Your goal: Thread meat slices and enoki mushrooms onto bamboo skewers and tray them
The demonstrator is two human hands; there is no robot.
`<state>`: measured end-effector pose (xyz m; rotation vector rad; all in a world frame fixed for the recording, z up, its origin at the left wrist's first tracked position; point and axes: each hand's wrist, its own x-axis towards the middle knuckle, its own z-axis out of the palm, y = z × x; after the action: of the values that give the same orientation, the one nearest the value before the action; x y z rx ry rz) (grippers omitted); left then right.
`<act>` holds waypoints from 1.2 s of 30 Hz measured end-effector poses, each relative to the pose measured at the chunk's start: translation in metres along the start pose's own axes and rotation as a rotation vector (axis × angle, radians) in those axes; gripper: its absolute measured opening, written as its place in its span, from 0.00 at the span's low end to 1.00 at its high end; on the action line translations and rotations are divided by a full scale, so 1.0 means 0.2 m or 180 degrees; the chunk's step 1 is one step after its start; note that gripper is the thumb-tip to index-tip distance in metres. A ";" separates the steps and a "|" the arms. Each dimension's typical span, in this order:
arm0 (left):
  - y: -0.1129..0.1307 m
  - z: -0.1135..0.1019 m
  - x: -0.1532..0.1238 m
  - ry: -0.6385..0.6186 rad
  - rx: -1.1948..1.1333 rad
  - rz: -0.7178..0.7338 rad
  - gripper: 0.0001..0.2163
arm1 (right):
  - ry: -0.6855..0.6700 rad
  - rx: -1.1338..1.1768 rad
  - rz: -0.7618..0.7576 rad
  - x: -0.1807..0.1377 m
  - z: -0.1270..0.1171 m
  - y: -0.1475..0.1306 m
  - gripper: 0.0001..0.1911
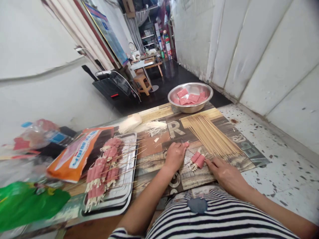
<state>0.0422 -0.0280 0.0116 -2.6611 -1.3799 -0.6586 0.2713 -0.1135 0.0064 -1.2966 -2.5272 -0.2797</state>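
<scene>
1. Head view: two pink rolls (200, 161) lay side by side on the table (153, 162) between the hands, their long axes slanting, with white strand ends pointing to the lower left
2. The left hand (175, 155) was closed, fingertips pinching a small pink piece (186, 144); the right hand (228, 174) had its fingertips just beside the rolls, and whether they gripped anything could not be told
3. Counted: one metal bowl (190, 108) with overlapping pink slices (193, 97), two white mushroom clumps (130, 123), one orange bag (74, 154), one bundle of skewers (214, 134) too dense to count
4. The left forearm stood between the rolls and a tray (122, 196) heaped with skewered rolls (99, 166); green plastic (30, 202) lay beyond the tray
</scene>
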 end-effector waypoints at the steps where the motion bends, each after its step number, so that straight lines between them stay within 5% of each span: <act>1: 0.00 0.00 0.00 0.0031 0.0002 -0.0003 0.12 | 0.0024 0.0008 -0.0054 0.00 0.00 0.00 0.18; 11: -0.02 0.02 -0.01 0.0129 -0.0104 0.0018 0.12 | 0.0497 0.0599 0.0295 0.01 0.01 -0.03 0.13; 36: -0.02 0.00 0.01 -0.0086 -0.0188 0.0073 0.13 | -0.0150 0.0774 0.0450 0.06 -0.01 -0.03 0.11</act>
<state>0.0404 -0.0241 0.0112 -2.7371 -1.3551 -0.6740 0.2605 -0.1086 0.0122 -1.3877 -2.4010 0.0870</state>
